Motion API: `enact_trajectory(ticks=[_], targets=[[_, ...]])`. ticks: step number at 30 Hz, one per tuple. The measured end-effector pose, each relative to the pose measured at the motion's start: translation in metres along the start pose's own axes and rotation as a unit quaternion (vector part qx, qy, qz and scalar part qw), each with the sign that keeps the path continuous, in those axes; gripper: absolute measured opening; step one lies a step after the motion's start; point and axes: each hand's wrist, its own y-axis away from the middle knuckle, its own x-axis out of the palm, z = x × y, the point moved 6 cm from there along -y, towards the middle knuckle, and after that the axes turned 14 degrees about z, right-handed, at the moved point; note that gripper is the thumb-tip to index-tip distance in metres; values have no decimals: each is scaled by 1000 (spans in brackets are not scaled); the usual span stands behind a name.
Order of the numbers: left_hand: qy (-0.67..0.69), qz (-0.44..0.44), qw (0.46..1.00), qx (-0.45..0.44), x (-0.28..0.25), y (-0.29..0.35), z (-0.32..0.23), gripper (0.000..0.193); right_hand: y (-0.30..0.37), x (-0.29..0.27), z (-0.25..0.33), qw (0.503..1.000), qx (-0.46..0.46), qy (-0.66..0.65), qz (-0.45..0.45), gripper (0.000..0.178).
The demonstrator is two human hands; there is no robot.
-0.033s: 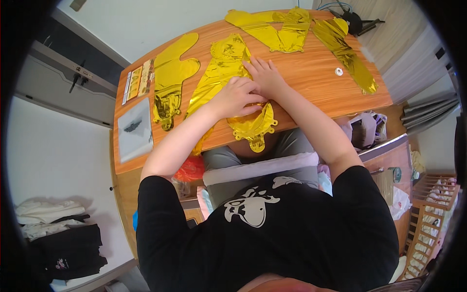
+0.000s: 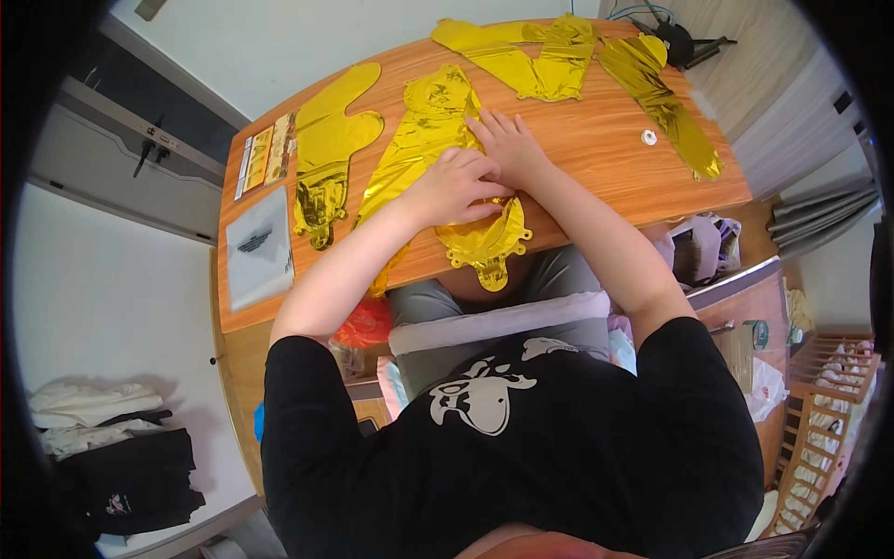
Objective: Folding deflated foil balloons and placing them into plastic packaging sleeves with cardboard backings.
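Note:
A flat gold foil balloon (image 2: 416, 143) lies at the middle of the table, one end with a rounded tab and small loops reaching the near edge. Over its middle rests my left hand (image 2: 453, 189), its fingers bent and closed on the foil. Pressed close against it, my right hand (image 2: 512, 152) lies with fingers stretched out and spread at the balloon's right side. Where the two hands meet, the foil is partly hidden beneath them.
More flat foil balloons lie around: one at left (image 2: 321, 140), one at the back (image 2: 535, 58), one at right (image 2: 666, 107). A clear plastic sleeve (image 2: 261, 252), a printed card (image 2: 264, 156) and a small white roll (image 2: 649, 137) are on the wooden table (image 2: 596, 140).

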Motion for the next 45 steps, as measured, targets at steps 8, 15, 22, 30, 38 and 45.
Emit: enact_trajectory(ticks=[8,15,22,30,38,45], targets=[[-7,37,999,-34,9,-5,-18,31,2,-1,4,999,8,24,38,89],[92,-12,995,-42,-5,23,-16,25,5,-9,5,997,10,-79,-1,84],[111,35,972,-202,-14,83,25,33,9,-14,5,997,33,-64,1,81],[115,43,974,-189,0,75,22,29,7,-14,6,997,28,-69,19,85],[626,-163,735,-201,9,70,36,43,7,-14,6,997,30,-67,25,86],[149,114,980,-59,-12,56,11,44,6,-13,6,997,30,-69,25,87]])
